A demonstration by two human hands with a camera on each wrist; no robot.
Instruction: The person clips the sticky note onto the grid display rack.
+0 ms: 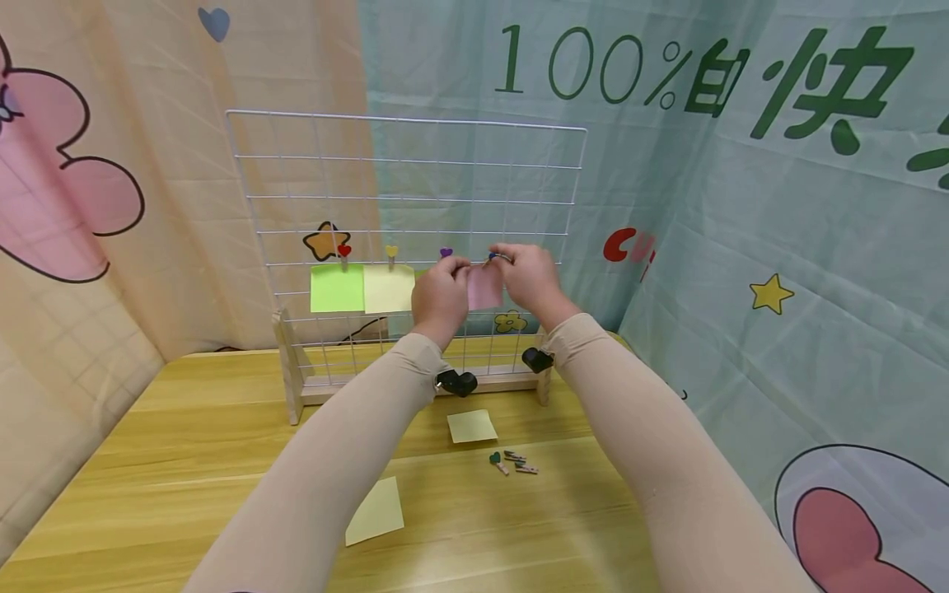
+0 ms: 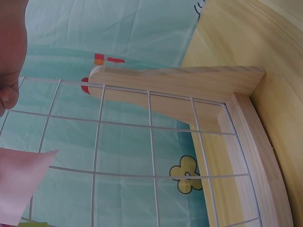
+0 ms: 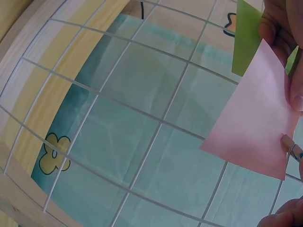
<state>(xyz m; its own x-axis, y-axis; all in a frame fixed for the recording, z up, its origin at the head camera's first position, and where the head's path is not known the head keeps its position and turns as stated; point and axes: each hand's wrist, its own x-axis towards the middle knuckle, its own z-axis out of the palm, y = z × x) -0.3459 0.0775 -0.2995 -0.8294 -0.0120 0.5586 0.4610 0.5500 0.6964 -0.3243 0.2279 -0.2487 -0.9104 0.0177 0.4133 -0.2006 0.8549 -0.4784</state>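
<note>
A pink sticky note (image 1: 484, 288) is held against the white wire grid (image 1: 415, 200). My left hand (image 1: 439, 301) pinches its left side. My right hand (image 1: 528, 276) pinches a small wooden clothespin (image 3: 292, 146) with a blue top at the note's upper edge. To the left, a bright green note (image 1: 337, 288) hangs under a red heart clothespin (image 1: 344, 250), and a pale yellow note (image 1: 389, 288) under a yellow one (image 1: 391, 251). Mostly behind my left hand is another green note (image 3: 247, 38), below a purple clothespin (image 1: 446, 253).
Wooden feet (image 1: 289, 366) hold the grid up on the wooden table (image 1: 222, 461). On the tabletop lie a yellow note (image 1: 472, 427), another pale note (image 1: 376, 512) beside the left sleeve, and several small clothespins (image 1: 513, 461). Printed curtains (image 1: 704, 288) hang behind and to the right.
</note>
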